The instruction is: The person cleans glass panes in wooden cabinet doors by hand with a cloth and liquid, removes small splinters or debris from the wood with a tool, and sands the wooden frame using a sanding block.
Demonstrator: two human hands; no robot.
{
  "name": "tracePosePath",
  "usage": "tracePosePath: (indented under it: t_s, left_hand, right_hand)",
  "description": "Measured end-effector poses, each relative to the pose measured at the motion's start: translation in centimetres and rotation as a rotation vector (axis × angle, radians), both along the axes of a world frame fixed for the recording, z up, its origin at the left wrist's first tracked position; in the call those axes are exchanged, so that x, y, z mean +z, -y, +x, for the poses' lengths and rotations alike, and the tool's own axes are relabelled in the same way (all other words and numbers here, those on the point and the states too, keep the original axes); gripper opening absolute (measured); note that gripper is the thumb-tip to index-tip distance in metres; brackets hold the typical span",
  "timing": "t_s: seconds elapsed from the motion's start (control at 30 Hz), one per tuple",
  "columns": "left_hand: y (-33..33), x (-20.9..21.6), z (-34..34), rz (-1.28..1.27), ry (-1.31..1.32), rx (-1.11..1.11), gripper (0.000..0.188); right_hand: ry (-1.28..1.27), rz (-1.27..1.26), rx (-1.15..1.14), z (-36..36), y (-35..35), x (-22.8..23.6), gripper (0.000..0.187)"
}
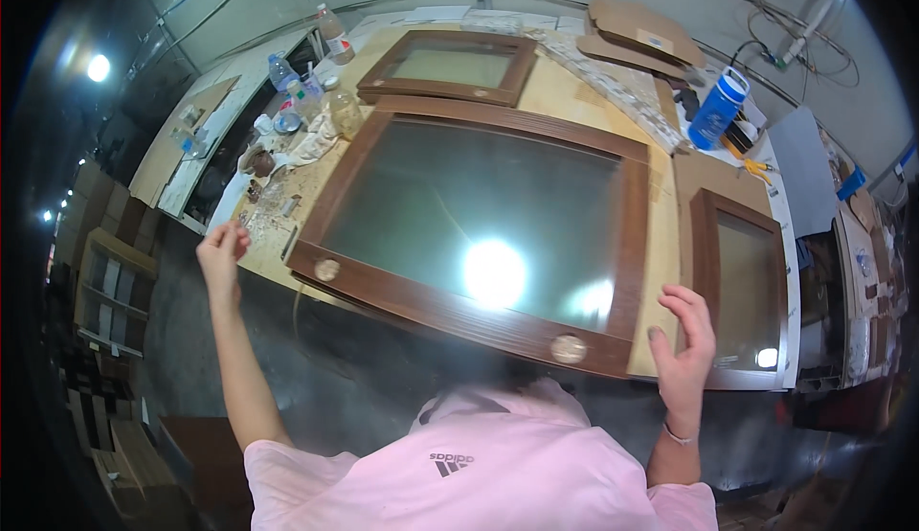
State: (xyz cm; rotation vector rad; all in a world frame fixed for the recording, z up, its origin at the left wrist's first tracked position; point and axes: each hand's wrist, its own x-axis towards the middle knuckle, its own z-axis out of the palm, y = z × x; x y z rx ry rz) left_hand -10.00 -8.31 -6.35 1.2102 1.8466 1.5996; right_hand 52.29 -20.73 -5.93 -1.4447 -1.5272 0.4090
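Observation:
A large brown wooden-framed glass panel (469, 205) lies tilted on the workbench (661, 272) in front of me, with bright lamp reflections in its glass. Two pale round spots, one of them a round patch (569, 348), show on its near frame edge. My left hand (223, 248) hovers off the panel's near left corner, thumb and fingers pinched together; whatever is between them, if anything, is too small to make out. Beyond the panel's right edge my right hand (684, 349) is raised with curved fingers and thumb apart, holding nothing.
A smaller framed panel (450, 67) lies behind the large one, and another framed panel (742, 282) at the right. Several bottles (306, 100) and rags crowd the left side. A blue water bottle (720, 108) stands back right, near cardboard pieces (639, 38).

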Motion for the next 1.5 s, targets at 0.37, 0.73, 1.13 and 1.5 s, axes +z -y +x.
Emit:
tracePosePath:
  t_s: [0.37,0.73,1.13,1.5]
  left_hand:
    - [-13.8,-19.3,-1.2,-0.393,-0.628,-0.262,0.027]
    - [-19.7,-19.5,1.2,-0.495,-0.761,-0.225,0.043]
    - [-15.4,-9.1,-4.2,-0.077,-0.053,-0.657,0.034]
    - [1.5,7.2,1.7,-0.129,-0.907,-0.895,0.019]
  right_hand:
    - [0.315,-0.114,-0.018,-18.4,-4.9,1.2,0.034]
    - [0.450,-0.028,-0.188,-20.9,-5.5,-0.1,0.026]
    - [0.582,0.013,-0.235,-21.4,-5.1,-0.6,0.026]
    - [0.751,-0.037,-0.172,-22.7,-1.0,-2.3,0.049]
